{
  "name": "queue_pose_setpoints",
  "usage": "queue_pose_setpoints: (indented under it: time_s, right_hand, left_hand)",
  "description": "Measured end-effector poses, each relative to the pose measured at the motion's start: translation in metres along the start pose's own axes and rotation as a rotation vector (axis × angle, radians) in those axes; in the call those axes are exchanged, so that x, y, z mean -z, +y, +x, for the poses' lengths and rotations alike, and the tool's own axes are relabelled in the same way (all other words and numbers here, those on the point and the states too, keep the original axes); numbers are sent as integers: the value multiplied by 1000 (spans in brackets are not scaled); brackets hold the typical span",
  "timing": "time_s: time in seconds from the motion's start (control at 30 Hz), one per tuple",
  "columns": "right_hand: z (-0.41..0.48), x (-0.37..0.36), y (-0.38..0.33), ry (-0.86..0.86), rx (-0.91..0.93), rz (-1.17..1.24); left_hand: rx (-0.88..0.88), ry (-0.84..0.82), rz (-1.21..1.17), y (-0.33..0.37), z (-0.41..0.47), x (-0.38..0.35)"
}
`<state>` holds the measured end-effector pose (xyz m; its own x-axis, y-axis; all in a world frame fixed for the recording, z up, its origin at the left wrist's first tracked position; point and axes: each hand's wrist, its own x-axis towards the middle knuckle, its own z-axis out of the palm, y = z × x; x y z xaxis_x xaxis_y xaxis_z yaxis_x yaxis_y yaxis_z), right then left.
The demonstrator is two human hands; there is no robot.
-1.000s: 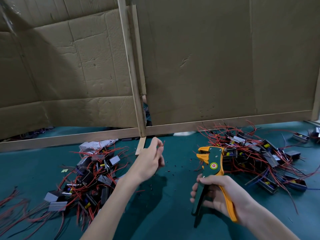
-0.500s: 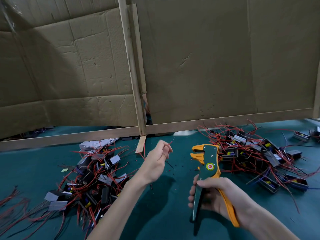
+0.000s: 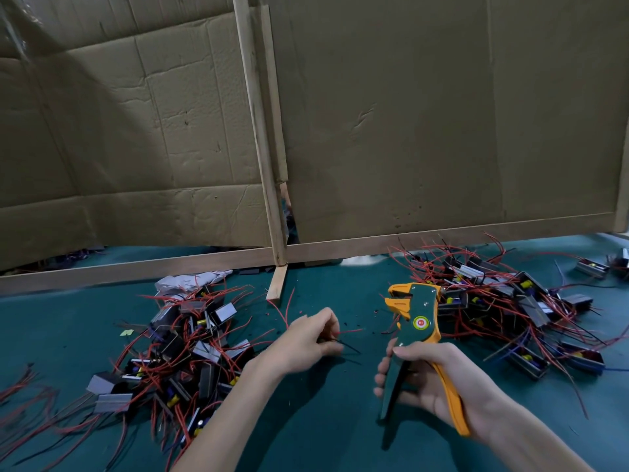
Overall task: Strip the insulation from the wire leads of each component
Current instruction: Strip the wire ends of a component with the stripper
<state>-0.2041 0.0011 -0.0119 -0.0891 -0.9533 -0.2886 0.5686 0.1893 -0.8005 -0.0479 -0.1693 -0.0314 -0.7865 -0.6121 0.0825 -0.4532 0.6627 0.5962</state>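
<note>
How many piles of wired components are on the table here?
2: the left pile beside the left hand, the right pile behind the wire stripper held by the right hand. Strays lie far right.

On the table (image 3: 323, 437), left component pile (image 3: 177, 352) and right component pile (image 3: 510, 308) well apart, cardboard wall (image 3: 408, 114) behind both.

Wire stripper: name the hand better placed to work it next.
Right. The right hand grips the wire stripper by its handles; the left hand pinches the leads beside its head.
</note>
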Motion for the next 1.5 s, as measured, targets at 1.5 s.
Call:
queue_pose_setpoints:
  time_s: [1.5]
  right_hand:
    - [-7,-4,-1,-275,111,-202]
  left_hand:
    - [3,172,-763,72,-14,34]
